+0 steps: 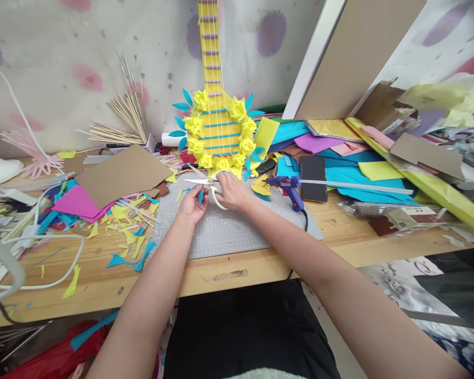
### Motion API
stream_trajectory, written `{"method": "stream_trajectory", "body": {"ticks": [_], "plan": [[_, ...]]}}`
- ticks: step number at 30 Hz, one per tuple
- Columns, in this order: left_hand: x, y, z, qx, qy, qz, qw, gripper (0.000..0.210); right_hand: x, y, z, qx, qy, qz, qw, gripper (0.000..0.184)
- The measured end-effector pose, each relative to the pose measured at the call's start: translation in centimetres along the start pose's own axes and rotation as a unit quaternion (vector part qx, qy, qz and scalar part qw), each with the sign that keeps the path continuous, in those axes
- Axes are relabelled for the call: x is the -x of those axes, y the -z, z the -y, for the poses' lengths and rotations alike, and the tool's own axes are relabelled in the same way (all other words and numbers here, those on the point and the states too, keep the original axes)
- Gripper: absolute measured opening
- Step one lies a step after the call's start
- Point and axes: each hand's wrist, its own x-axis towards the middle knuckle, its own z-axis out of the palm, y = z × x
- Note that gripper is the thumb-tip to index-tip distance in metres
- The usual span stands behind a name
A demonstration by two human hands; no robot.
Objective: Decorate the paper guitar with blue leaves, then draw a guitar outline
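Note:
My right hand (pixel 233 191) grips the white handles of a pair of scissors (pixel 217 179), whose blades are spread and point left. Close beside the blades, my left hand (pixel 193 204) pinches a small blue paper piece (pixel 200 196) between its fingers. Both hands are above a grey cutting mat (pixel 229 239). Behind them a yellow paper guitar (pixel 221 131) stands upright, trimmed with yellow paper flowers and blue leaves, with white strings along its neck.
A blue glue gun (pixel 288 188) with a long glue stick lies right of the mat, by a phone (pixel 313 179). Yellow and blue scraps (pixel 130 231), brown cardboard (pixel 118 173) and a white cable (pixel 77 258) cover the left. Coloured paper sheets (pixel 351 168) are piled right.

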Motion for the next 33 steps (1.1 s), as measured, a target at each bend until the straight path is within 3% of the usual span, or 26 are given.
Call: {"method": "stream_trajectory", "body": {"ticks": [13,22,28,30,33], "plan": [[0.0,0.0,0.0,0.002,-0.010,-0.003,1.000,0.016,-0.1,-0.8,-0.6,0.002,0.004,-0.047,0.999,0.031],[-0.1,-0.1,0.1,0.011,-0.011,0.007,1.000,0.016,-0.2,0.1,0.2,0.048,-0.054,0.000,0.997,0.031],[-0.3,0.0,0.1,0.001,-0.013,0.007,1.000,0.010,0.0,0.6,0.4,0.060,-0.116,0.063,0.989,0.029],[-0.4,0.2,0.2,-0.021,-0.033,0.007,0.999,0.006,0.0,0.8,0.2,0.049,-0.128,0.051,0.989,0.028],[-0.9,0.6,0.3,-0.101,-0.123,-0.005,0.987,0.013,-0.1,1.1,-0.7,-0.001,-0.171,0.001,0.985,0.027]]}}
